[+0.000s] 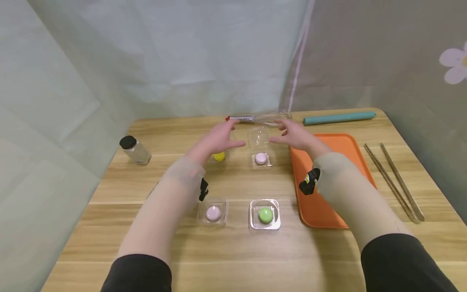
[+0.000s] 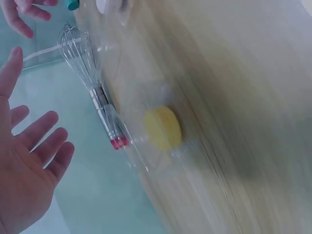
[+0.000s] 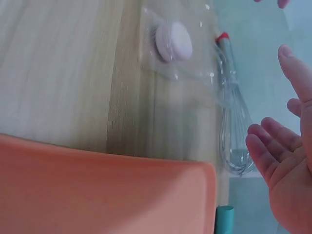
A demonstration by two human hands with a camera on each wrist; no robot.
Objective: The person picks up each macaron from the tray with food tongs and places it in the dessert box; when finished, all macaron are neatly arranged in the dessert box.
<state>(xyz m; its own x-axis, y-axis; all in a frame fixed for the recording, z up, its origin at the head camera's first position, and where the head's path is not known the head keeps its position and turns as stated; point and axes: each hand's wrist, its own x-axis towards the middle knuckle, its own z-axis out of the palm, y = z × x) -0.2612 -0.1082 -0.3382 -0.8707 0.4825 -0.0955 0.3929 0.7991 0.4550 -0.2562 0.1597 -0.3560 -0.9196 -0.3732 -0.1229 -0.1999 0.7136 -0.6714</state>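
Both hands hover over the back of the table, palms facing each other, holding nothing. My left hand [image 1: 221,138], fingers spread, is above a yellow macaron [image 1: 219,156] in a clear plastic box; the left wrist view shows that yellow macaron [image 2: 163,128] apart from the palm [image 2: 29,165]. My right hand [image 1: 294,135], fingers loosely bent, is near an open clear box with a pink macaron [image 1: 260,158], its clear lid [image 1: 258,138] raised behind. Closer to me sit another pink macaron [image 1: 213,213] and a green macaron [image 1: 265,215], each in a clear box.
A whisk [image 1: 260,118] and a teal rolled tube [image 1: 339,118] lie along the back edge. An orange tray [image 1: 321,215] is on the right, with metal tongs [image 1: 395,182] beyond it. A jar with a black lid [image 1: 136,149] stands at the left.
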